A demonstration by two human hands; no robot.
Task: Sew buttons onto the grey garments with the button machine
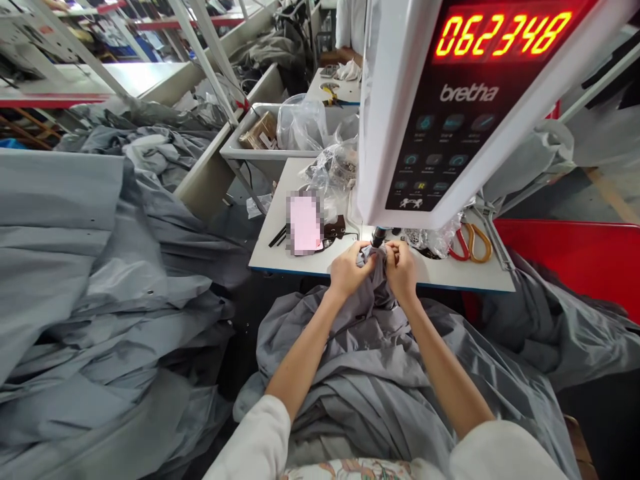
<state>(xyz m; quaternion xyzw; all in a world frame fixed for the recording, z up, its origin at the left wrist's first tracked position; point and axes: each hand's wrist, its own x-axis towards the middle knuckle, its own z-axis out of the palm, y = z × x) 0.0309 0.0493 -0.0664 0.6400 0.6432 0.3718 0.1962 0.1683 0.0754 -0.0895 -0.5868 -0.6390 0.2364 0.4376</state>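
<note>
Centrally, just below the middle of the frame: grey cloth (370, 340), one large loose piece, bunched to a narrow peak at the front edge of the worktop (280, 193). Peak directed up the frame, toward the black tip (379, 237) of the white machine (430, 157). Long axis roughly upright in the frame, from peak down to lower middle; lower part broad, heavily folded, spread across the lap and out toward lower right.

Left hand (349, 270): thumb and fingers together, clamped on the left side of the peak. Right hand (401, 268): likewise pinched closed, on the right side of the peak. Both close beside the black tip; contact between tip and cloth not discernible.

Machine, upper right: slanted dark panel, brand lettering "bretha", red lit digits "062348".

On the worktop, left of the hands: pink rectangular item (305, 223), edges blurred; black rods (278, 235) alongside. Above these, clear plastic bags (335, 167). Right of the hands: more clear plastic, then red and orange looped handles (479, 243).

Upper middle: pale tray (233, 148) with cardboard box (261, 130) and translucent bag. Left side of the frame: large heap of grey fabric (125, 333). Far right: red surface (575, 257).
</note>
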